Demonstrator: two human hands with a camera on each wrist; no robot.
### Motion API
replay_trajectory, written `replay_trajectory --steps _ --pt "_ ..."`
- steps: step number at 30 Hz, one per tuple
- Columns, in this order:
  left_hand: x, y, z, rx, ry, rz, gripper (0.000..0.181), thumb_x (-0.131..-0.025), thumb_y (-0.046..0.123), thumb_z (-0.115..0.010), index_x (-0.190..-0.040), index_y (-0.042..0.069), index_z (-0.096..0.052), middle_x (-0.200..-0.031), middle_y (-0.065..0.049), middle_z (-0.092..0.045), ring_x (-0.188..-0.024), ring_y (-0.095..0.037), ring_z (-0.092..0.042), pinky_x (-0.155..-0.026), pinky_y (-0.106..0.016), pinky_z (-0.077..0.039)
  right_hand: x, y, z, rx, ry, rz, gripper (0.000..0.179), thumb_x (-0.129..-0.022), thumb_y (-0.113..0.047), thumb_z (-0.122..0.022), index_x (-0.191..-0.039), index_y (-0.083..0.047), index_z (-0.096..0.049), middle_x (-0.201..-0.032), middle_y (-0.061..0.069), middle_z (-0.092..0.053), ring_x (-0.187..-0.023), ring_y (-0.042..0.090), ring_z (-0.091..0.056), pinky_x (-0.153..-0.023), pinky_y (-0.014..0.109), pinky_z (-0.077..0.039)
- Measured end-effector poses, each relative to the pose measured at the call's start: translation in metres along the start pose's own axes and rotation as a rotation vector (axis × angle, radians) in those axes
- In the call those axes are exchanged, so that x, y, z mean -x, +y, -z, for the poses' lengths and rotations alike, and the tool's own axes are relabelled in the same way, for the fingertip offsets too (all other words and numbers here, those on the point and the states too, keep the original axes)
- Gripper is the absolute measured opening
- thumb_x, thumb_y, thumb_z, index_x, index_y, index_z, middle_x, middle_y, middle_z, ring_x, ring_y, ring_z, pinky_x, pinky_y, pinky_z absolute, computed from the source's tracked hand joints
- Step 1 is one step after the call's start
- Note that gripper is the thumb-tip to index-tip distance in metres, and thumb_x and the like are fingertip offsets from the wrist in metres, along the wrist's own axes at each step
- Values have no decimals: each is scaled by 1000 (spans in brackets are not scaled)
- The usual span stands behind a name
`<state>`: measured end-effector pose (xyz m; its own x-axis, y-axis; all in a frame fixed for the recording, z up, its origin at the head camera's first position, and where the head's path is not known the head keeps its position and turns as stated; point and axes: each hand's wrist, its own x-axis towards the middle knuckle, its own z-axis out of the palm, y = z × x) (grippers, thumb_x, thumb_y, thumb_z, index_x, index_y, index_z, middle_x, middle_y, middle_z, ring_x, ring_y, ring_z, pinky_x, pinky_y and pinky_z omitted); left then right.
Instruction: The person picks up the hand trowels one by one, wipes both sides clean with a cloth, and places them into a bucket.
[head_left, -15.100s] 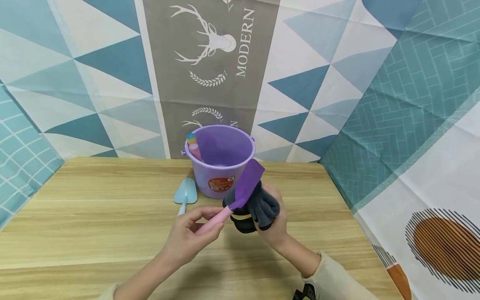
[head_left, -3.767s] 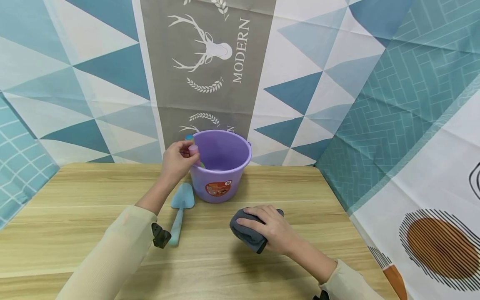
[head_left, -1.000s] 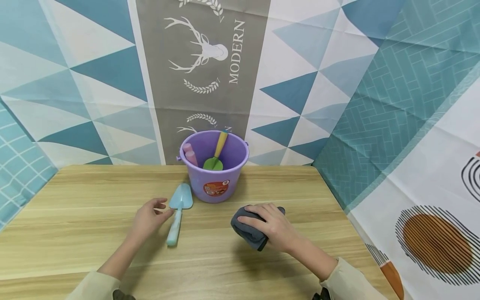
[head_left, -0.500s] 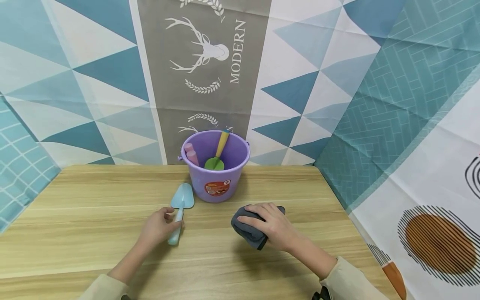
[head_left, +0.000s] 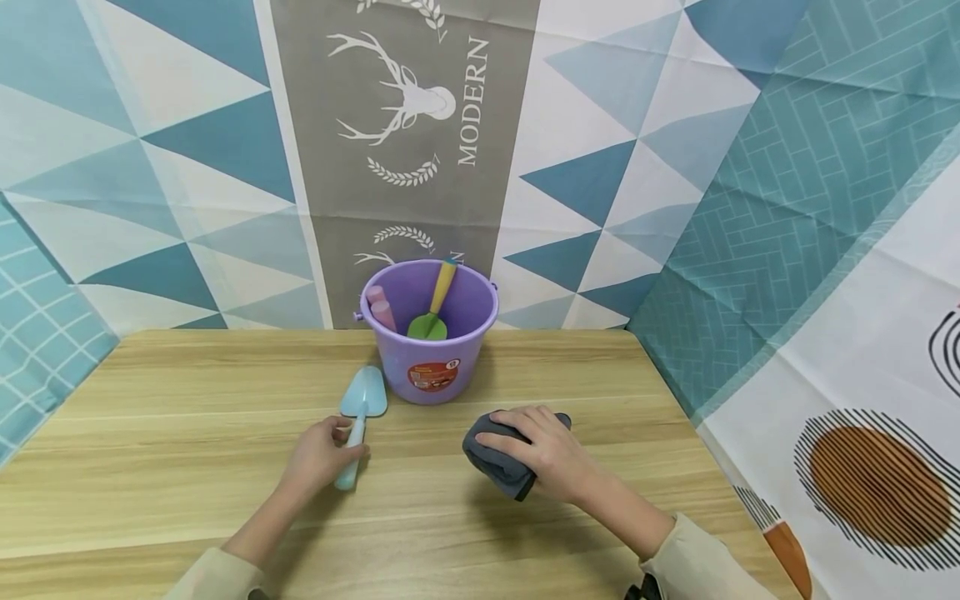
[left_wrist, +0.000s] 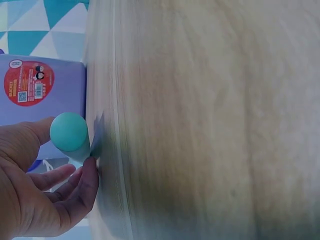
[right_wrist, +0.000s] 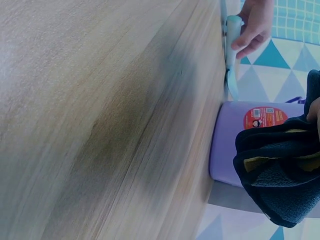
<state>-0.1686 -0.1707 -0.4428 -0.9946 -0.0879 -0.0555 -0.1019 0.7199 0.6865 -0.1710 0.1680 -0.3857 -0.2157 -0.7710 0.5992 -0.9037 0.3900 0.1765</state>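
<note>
A light blue hand trowel (head_left: pixel 365 392) lies on the wooden table, its blade toward the purple bucket (head_left: pixel 396 354). My left hand (head_left: pixel 318 454) pinches its handle, thumb on one side and fingers on the other. In the left wrist view the rounded mint end of the handle (left_wrist: pixel 68 131) shows between them. My right hand (head_left: pixel 558 458) grips a folded dark grey cloth (head_left: pixel 495 454) above the table, right of the trowel. Yellow patches show between the folds of the cloth (right_wrist: pixel 280 170) in the right wrist view.
Inside the bucket stand two pink handles (head_left: pixel 382 314) at the left and a green shovel with a yellow handle (head_left: pixel 441 292). The bucket sits at the table's back edge, against a patterned curtain (head_left: pixel 405 192). More patterned fabric (head_left: pixel 862 400) borders the right side.
Earlier, my left hand held a purple shovel by the cloth, then a pink handle at the bucket. Over the last second it moved right onto the trowel's handle; the right hand stayed put.
</note>
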Motion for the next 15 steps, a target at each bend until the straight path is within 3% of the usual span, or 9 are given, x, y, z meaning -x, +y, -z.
replay_trajectory --steps 15 --pt "1 1 2 0 -9 5 52 -79 19 -65 -119 -12 -52 -105 -30 -62 -90 -33 -62 -72 -39 -53 3 0 1 -12 2 -5 34 -91 -30 -58 -124 -20 -58 -120 9 -57 -107 24 -55 -84 38 -49"
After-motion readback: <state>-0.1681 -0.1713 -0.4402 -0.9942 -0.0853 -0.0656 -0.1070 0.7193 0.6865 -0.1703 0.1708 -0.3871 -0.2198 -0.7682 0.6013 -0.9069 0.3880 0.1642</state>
